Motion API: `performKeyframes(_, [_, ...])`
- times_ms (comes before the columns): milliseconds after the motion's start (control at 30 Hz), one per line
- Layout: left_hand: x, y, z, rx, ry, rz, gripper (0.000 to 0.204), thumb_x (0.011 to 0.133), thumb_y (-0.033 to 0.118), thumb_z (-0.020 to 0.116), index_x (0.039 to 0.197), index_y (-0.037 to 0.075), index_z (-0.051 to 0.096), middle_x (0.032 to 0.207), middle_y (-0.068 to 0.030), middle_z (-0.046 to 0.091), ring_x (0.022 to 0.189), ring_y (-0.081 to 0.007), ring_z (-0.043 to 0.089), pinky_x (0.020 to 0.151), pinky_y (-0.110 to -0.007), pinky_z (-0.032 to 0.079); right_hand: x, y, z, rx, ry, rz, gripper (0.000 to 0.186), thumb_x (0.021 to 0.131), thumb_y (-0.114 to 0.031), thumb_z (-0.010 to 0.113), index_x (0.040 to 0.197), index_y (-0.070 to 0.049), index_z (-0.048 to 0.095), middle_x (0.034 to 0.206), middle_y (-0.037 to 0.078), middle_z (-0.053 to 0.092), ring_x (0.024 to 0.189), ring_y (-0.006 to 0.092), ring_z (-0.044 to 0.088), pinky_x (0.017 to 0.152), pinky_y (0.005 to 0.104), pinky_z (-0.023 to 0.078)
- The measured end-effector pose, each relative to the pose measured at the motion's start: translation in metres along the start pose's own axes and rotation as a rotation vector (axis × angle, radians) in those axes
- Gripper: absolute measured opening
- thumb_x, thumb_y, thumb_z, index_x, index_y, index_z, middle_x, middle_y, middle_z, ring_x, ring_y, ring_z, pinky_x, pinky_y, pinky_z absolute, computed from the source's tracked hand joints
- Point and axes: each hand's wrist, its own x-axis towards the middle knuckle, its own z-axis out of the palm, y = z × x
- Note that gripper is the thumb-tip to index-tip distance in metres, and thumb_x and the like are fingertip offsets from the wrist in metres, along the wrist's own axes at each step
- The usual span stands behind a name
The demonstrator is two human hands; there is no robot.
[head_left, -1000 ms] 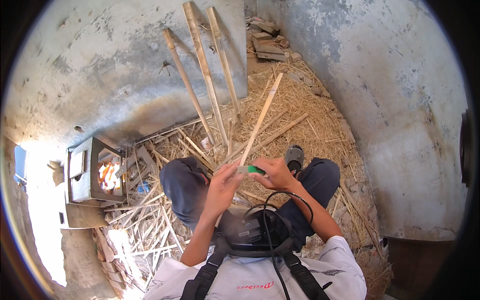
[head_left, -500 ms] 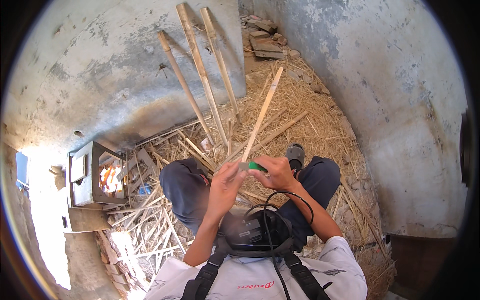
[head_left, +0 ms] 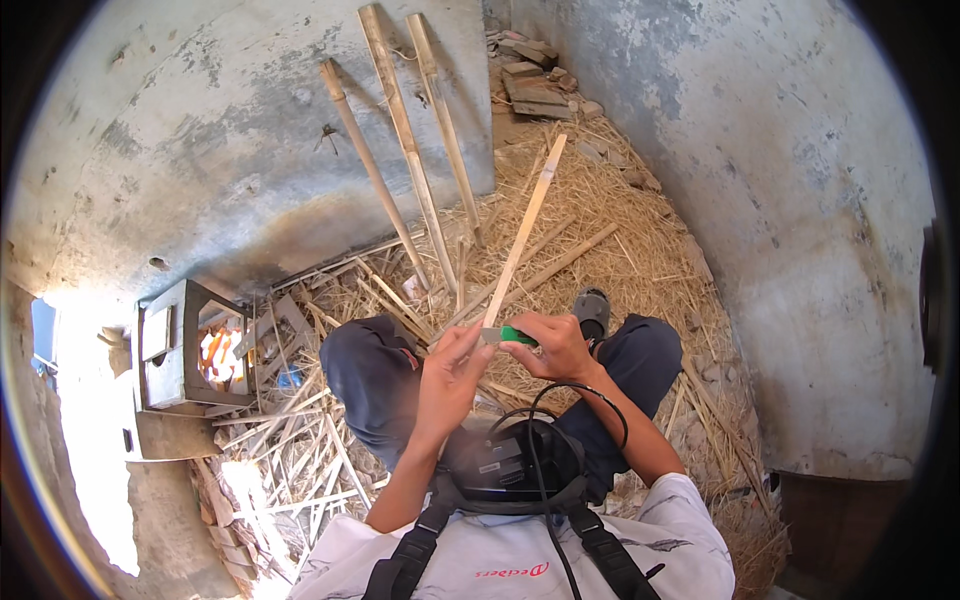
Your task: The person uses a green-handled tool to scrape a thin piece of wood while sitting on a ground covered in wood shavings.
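Observation:
A long pale bamboo strip [head_left: 527, 225] slants up and away in front of me, its near end between the fingers of my left hand [head_left: 449, 378]. My right hand [head_left: 556, 346] is closed around the green handle of a knife [head_left: 514, 336]. The knife's short grey blade points left and lies against the strip beside my left fingertips. Both hands meet above the ground between my bent knees. My fingers partly hide the strip's near end.
Three bamboo poles [head_left: 408, 140] lean on the wall ahead. Straw and loose bamboo pieces [head_left: 560, 262] cover the ground. A wooden box frame [head_left: 182, 348] stands at left, and broken bricks [head_left: 535, 92] lie in the far corner. A black cable [head_left: 540, 440] hangs near my right forearm.
The view has shifted very slightly. My hands, the knife and the bamboo strip stay almost in the same place.

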Motion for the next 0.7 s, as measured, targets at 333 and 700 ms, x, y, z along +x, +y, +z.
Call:
performKeyframes(333, [-0.009, 0.001, -0.001, 0.002, -0.038, -0.085, 0.039, 0.106, 0.004, 0.066, 0.145, -0.002, 0.065, 0.108, 0.0008, 0.056, 0.087, -0.0047, 0.051, 0.069, -0.021, 0.041, 0.007, 0.006, -0.014, -0.062, 0.12, 0.166, 0.026, 0.096, -0.027, 0.079, 0.103, -0.003, 0.075, 0.085, 0.014, 0.074, 0.069, 0.0294, 0.072, 0.062, 0.0384, 0.055])
performKeyframes(700, [-0.009, 0.0, -0.002, -0.018, -0.026, -0.024, 0.031, 0.105, 0.003, 0.068, 0.135, -0.007, 0.067, 0.116, -0.0029, 0.058, 0.097, -0.0064, 0.055, 0.079, -0.022, 0.046, -0.006, 0.002, 0.005, 0.06, 0.021, -0.004, 0.026, 0.091, -0.022, 0.083, 0.102, 0.001, 0.073, 0.084, 0.015, 0.072, 0.07, 0.0309, 0.072, 0.063, 0.0371, 0.055])
